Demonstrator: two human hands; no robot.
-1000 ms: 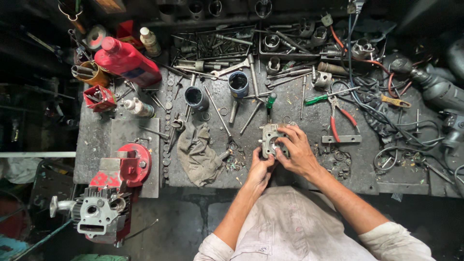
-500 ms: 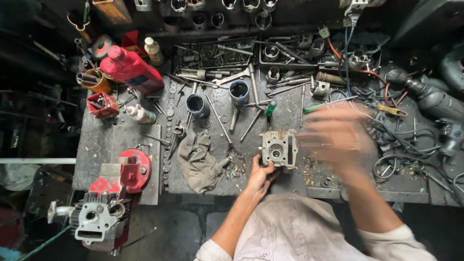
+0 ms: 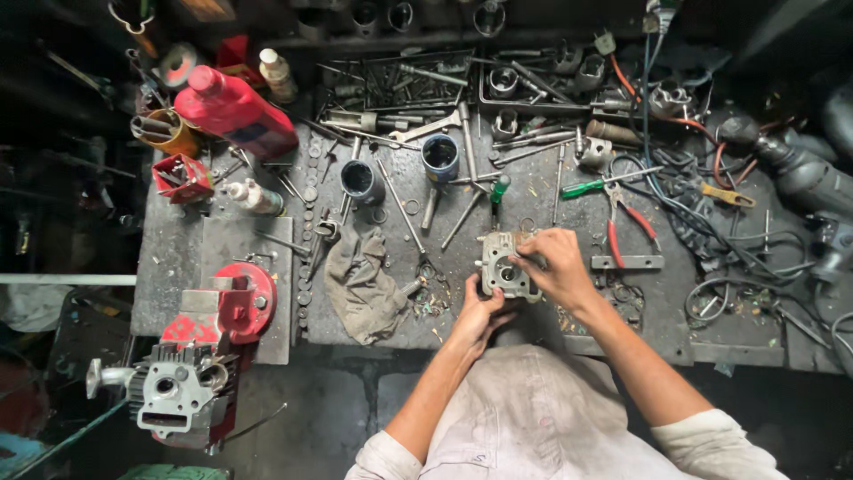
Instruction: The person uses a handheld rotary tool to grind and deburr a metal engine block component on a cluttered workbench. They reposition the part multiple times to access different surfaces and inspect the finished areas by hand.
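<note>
Both hands on the little engine casting, junk everywhere around it

We've got the grey metal engine part (image 3: 505, 267) sitting on the tabletop (image 3: 222, 240) near its front edge. Left hand (image 3: 480, 313) cups its lower edge, grip closed on it; right hand (image 3: 553, 267) wraps its top right corner, fingers curled tight. Loose bits and the rag (image 3: 360, 284) sit close, so we reckon a slip could knock small parts off.

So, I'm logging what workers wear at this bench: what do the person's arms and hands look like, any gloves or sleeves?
No gloves: both the left hand and the right hand are bare, with no rings, watch or wristband visible. The forearms are bare too. Pale, off-white shirt sleeves are rolled up to about the elbows, and the fabric looks worn and a bit smudged.
</note>
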